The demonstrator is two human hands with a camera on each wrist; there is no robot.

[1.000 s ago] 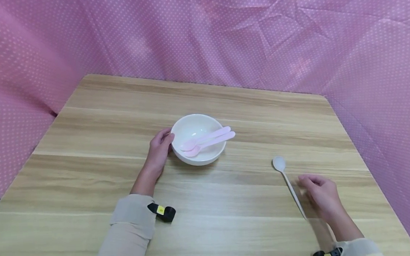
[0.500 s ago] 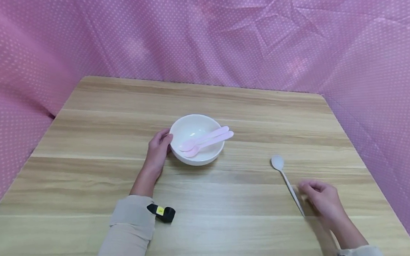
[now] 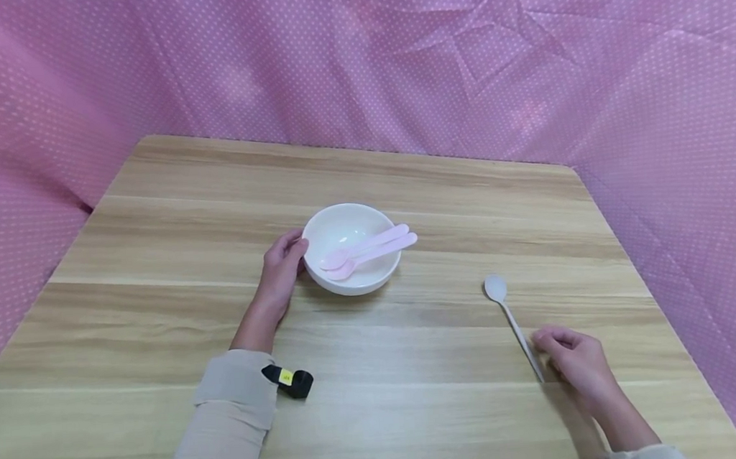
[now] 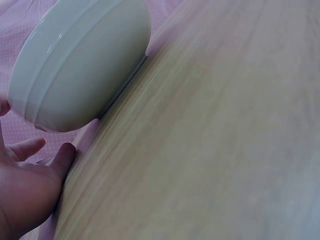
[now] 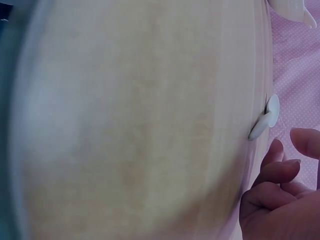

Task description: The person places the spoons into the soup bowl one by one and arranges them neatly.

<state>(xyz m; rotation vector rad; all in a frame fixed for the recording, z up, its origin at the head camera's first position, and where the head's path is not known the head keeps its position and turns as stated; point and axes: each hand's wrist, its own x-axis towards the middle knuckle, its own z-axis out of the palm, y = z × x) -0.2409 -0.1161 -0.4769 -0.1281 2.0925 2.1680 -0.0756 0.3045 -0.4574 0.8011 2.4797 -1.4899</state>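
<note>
A white bowl [image 3: 356,284] stands on the wooden table, its rounded outer wall filling the upper left of the left wrist view. Two pale pink spoons [image 3: 376,250] lie in it, handles over the right rim. My left hand [image 3: 278,272] holds the bowl at its left rim, thumb at the edge; its lower fingers [image 4: 30,148] lie just off the wall. To the right, a greyish-white spoon [image 3: 495,288] lies on the table, handle towards me. Beside that handle is my right hand [image 3: 580,364], fingers loosely curled and holding nothing.
The wooden table [image 3: 165,202] has rounded far corners. Pink dotted cloth [image 3: 341,58] hangs behind it and along both sides. A black wrist strap piece [image 3: 292,381] sits on the left sleeve.
My right hand has drawn slightly nearer to me along the spoon's handle. The left hand, bowl and spoons keep their places, while the head view has shifted a little.
</note>
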